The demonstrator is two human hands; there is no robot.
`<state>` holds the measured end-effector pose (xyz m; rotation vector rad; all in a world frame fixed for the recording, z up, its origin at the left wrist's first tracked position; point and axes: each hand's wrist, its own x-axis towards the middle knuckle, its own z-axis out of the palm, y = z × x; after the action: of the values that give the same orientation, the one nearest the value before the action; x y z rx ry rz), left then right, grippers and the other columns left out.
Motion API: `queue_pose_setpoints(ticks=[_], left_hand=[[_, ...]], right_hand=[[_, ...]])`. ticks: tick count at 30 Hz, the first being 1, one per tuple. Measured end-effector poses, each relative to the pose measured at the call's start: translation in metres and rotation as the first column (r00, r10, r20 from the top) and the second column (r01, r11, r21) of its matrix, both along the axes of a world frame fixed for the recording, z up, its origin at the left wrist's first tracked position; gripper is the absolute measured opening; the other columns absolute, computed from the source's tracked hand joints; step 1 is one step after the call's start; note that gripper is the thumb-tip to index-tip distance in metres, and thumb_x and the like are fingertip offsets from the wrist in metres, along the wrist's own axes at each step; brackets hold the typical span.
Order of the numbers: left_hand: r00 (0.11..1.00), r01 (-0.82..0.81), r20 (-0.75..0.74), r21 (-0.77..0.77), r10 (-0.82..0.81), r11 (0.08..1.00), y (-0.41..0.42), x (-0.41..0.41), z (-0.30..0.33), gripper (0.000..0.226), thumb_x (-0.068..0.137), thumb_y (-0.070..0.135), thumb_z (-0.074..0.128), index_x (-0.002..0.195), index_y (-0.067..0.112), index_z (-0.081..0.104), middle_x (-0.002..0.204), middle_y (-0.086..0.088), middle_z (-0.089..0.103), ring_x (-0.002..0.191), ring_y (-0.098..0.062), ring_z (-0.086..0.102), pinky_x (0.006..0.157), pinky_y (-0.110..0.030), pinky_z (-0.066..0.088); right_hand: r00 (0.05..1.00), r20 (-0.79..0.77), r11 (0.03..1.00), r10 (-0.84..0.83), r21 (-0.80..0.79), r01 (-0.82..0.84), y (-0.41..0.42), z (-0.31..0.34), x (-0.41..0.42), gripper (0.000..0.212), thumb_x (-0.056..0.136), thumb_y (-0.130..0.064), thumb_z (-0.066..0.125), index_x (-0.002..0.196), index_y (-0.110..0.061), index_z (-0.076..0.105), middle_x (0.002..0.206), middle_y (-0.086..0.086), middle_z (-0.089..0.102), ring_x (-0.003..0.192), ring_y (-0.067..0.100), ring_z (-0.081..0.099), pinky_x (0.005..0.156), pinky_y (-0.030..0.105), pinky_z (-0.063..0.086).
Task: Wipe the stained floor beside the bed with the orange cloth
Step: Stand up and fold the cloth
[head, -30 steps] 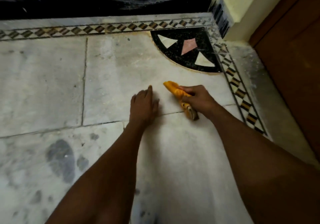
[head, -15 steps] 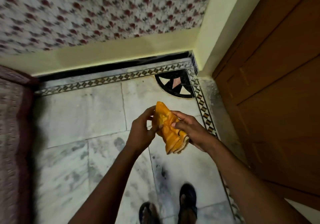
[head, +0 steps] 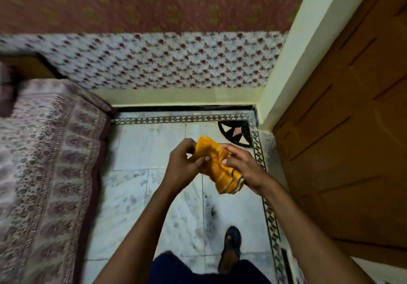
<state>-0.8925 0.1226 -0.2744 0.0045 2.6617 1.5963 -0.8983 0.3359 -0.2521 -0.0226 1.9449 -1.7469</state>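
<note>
I stand over the marble floor [head: 136, 195] and hold the bunched orange cloth [head: 217, 167] in the air at waist height. My left hand [head: 182, 162] pinches its left edge. On its right side my right hand [head: 244, 165] grips it, with folded layers hanging below. Grey smudges mark the floor tiles under and in front of me. The bed [head: 44, 162], under a patterned cover, runs along the left.
A wooden door [head: 343, 129] fills the right side, next to a cream wall corner [head: 286, 63]. A patterned tile border [head: 271, 213] and a black corner inlay [head: 236, 134] edge the floor. My sandalled foot [head: 231, 244] stands on the tiles.
A second ago I crouched, right hand pressing the cloth on the floor, left palm flat. Now I stand upright with the cloth lifted and held in both hands; the bed has come into view.
</note>
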Motion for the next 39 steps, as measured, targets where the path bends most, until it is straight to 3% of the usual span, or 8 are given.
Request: queue_pose_setpoints(ticks=[8, 16, 20, 23, 28, 32, 35, 39], left_hand=[[0.995, 0.102, -0.01, 0.128, -0.102, 0.986, -0.079, 0.041, 0.069, 0.05, 0.081, 0.068, 0.073, 0.099, 0.022, 0.074, 0.094, 0.003, 0.077, 0.09, -0.016, 0.074, 0.078, -0.044, 0.065], [0.942, 0.337, -0.063, 0.134, -0.331, 0.932, -0.133, 0.103, 0.123, 0.012, 0.098, 0.035, 0.075, 0.104, 0.025, 0.074, 0.092, 0.012, 0.076, 0.086, -0.006, 0.073, 0.075, -0.027, 0.058], [0.932, 0.361, -0.064, 0.174, -0.356, 0.916, -0.136, 0.144, 0.155, 0.023, 0.095, 0.038, 0.077, 0.112, 0.023, 0.071, 0.101, 0.008, 0.075, 0.095, -0.007, 0.072, 0.082, -0.029, 0.061], [0.956, 0.289, -0.028, 0.28, -0.293, 0.916, -0.133, 0.177, 0.176, 0.032, 0.091, 0.035, 0.081, 0.104, 0.009, 0.068, 0.096, -0.012, 0.071, 0.088, -0.018, 0.073, 0.077, -0.037, 0.061], [0.975, 0.187, 0.033, 0.418, -0.22, 0.889, -0.126, 0.235, 0.185, 0.024, 0.087, 0.034, 0.085, 0.097, 0.018, 0.07, 0.094, -0.001, 0.077, 0.093, -0.019, 0.076, 0.077, -0.033, 0.064], [0.986, 0.119, 0.057, 0.409, -0.156, 0.905, -0.109, 0.292, 0.179, 0.018, 0.091, 0.029, 0.082, 0.092, 0.016, 0.069, 0.083, 0.002, 0.078, 0.081, -0.012, 0.076, 0.066, -0.024, 0.06], [0.991, 0.082, 0.074, 0.35, -0.114, 0.933, -0.086, 0.345, 0.17, 0.018, 0.092, 0.031, 0.081, 0.097, 0.017, 0.072, 0.088, 0.003, 0.079, 0.078, -0.005, 0.076, 0.062, -0.019, 0.058], [0.992, -0.048, 0.128, 0.324, 0.006, 0.945, -0.062, 0.406, 0.144, 0.035, 0.089, 0.032, 0.084, 0.104, 0.004, 0.068, 0.099, -0.013, 0.077, 0.094, -0.024, 0.075, 0.077, -0.04, 0.061]], right_hand=[[0.98, -0.195, 0.993, -0.038, 0.099, 0.058, -0.094, 0.066, 0.064, 0.044, 0.101, -0.006, 0.055, 0.131, -0.037, 0.065, 0.119, -0.01, 0.071, 0.109, 0.001, 0.066, 0.092, 0.023, 0.055], [0.928, -0.233, 0.955, -0.292, -0.122, 0.27, -0.151, 0.084, 0.158, 0.054, 0.095, 0.0, 0.062, 0.138, -0.034, 0.063, 0.131, -0.013, 0.071, 0.124, 0.008, 0.064, 0.093, 0.033, 0.06], [0.772, 0.008, 0.701, -0.636, -0.413, 0.582, -0.164, 0.069, 0.204, 0.055, 0.092, -0.04, 0.065, 0.144, -0.02, 0.06, 0.143, 0.008, 0.065, 0.134, 0.032, 0.06, 0.108, 0.055, 0.05], [0.579, 0.337, 0.519, -0.742, -0.258, 0.815, -0.173, 0.061, 0.238, 0.097, 0.078, -0.089, 0.052, 0.132, -0.009, 0.067, 0.136, 0.024, 0.065, 0.126, 0.048, 0.06, 0.109, 0.064, 0.047], [0.723, 0.504, 0.419, -0.472, -0.594, 0.687, -0.168, 0.067, 0.301, 0.11, 0.07, -0.098, 0.038, 0.137, -0.015, 0.065, 0.137, 0.025, 0.065, 0.129, 0.052, 0.058, 0.115, 0.072, 0.034], [0.787, 0.394, 0.353, -0.474, -0.735, 0.58, -0.137, 0.092, 0.353, 0.086, 0.088, -0.077, 0.049, 0.144, -0.013, 0.06, 0.145, 0.027, 0.058, 0.132, 0.05, 0.057, 0.111, 0.067, 0.042], [0.811, 0.206, 0.555, -0.548, -0.636, 0.537, -0.11, 0.095, 0.397, 0.043, 0.093, -0.028, 0.066, 0.135, -0.02, 0.066, 0.136, 0.018, 0.068, 0.12, 0.038, 0.069, 0.096, 0.057, 0.056], [0.791, 0.137, 0.677, -0.597, -0.443, 0.588, -0.084, 0.085, 0.448, 0.067, 0.08, -0.001, 0.081, 0.137, -0.026, 0.058, 0.126, 0.012, 0.074, 0.109, 0.034, 0.074, 0.084, 0.052, 0.062]])
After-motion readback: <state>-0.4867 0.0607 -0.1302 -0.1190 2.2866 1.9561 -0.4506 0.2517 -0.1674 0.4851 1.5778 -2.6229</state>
